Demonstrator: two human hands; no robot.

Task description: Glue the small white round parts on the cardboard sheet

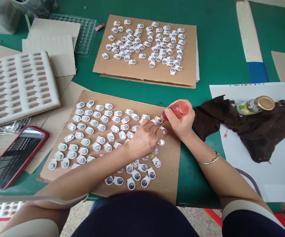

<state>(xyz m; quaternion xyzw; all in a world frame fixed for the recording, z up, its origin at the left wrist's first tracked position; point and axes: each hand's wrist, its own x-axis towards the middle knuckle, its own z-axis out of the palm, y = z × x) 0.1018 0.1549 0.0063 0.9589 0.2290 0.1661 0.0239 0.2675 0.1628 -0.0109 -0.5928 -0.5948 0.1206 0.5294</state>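
Note:
My right hand (183, 123) is wrapped round a small red squeeze bottle (178, 109), tilted with its narrow tip down to the left. The tip is close to one of the small white parts with round silver faces (158, 120) near the right edge of a brown cardboard sheet (170, 164). Beside it, my left hand (144, 140) hovers low over the same parts with its fingers pinched together. What those fingers hold is hidden; a small yellowish bit (153, 156) shows just below them. Many similar parts (96, 147) lie in loose rows on the cardboard.
A second cardboard stack (142, 74) bearing similar parts lies at the back. To the left are a white foam tray (16, 87) and a red-cased phone (16, 158). A dark cloth (253, 138) and a glass jar with a gold lid (256, 104) lie on white paper (241, 177) at right.

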